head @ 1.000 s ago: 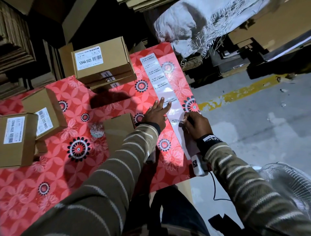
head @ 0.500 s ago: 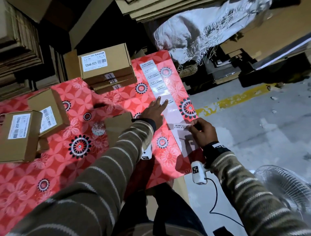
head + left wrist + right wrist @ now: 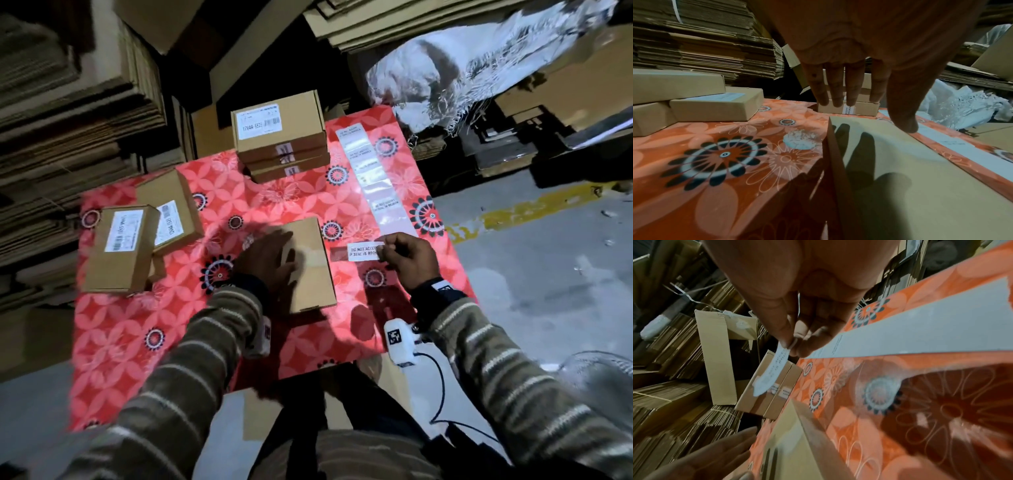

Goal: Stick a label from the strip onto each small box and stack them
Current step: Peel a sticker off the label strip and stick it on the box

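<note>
- Right hand point(image 3: 409, 255): pinching peeled label point(image 3: 364, 251) by one end, sticky side free for placing.
- Left hand point(image 3: 269, 262): fingers straight, over plain box point(image 3: 313, 274), probably steadying it.

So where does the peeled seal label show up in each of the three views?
Head: peeled label, right of centre, pinched by the right hand.
Left wrist: not in it.
Right wrist: label hangs from the fingertips, left of centre.
Shared landmark: stack of labelled boxes.
</note>
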Tool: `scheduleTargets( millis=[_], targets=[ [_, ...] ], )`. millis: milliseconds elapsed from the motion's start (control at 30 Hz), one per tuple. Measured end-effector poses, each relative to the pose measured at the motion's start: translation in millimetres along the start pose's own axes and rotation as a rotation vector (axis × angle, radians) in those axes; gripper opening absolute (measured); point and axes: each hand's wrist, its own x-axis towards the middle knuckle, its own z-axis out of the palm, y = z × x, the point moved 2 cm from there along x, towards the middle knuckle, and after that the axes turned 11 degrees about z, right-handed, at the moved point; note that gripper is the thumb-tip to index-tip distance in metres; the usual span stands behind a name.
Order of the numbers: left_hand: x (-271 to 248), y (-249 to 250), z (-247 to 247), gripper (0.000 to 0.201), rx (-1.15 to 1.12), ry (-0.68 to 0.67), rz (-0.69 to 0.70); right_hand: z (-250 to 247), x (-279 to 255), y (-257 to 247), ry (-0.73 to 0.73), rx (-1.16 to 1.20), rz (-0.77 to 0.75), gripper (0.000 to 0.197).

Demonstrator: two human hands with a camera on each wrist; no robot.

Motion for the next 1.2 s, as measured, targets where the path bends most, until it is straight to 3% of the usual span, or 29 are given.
scheduleTargets(
  millis=[100,233,467,733,933,1033,1100,1200],
  targets=[
    [1,-8,11,0.085,-0.018,-0.103,-0.017,22,0,2,-0.01,-0.037,0.012,0.006],
    [-3,-7,23,0.092,-0.005,-0.262,-0.059,42,-1,3,0.003,-0.035,0.046,0.009],
    [-20,-7,45,0.098,-0.01,-0.184,0.005,54,7,17,0.08,-0.102,0.138,0.011],
    [-15,-1,44,0.101,0.0,-0.252,-0.008,76,21,30,0.12,-0.195,0.195,0.003],
    [-9,-2,46,0.101,0.011,-0.288,-0.043,88,35,41,0.139,-0.253,0.272,0.013],
    [-9,-1,43,0.103,0.005,-0.285,-0.028,91,33,38,0.14,-0.274,0.286,0.004],
    [-9,2,40,0.106,0.004,-0.278,-0.012,93,33,38,0.148,-0.304,0.275,0.019],
    [-8,9,34,0.112,0.009,-0.278,0.023,94,32,35,0.16,-0.353,0.248,0.026]
  ],
)
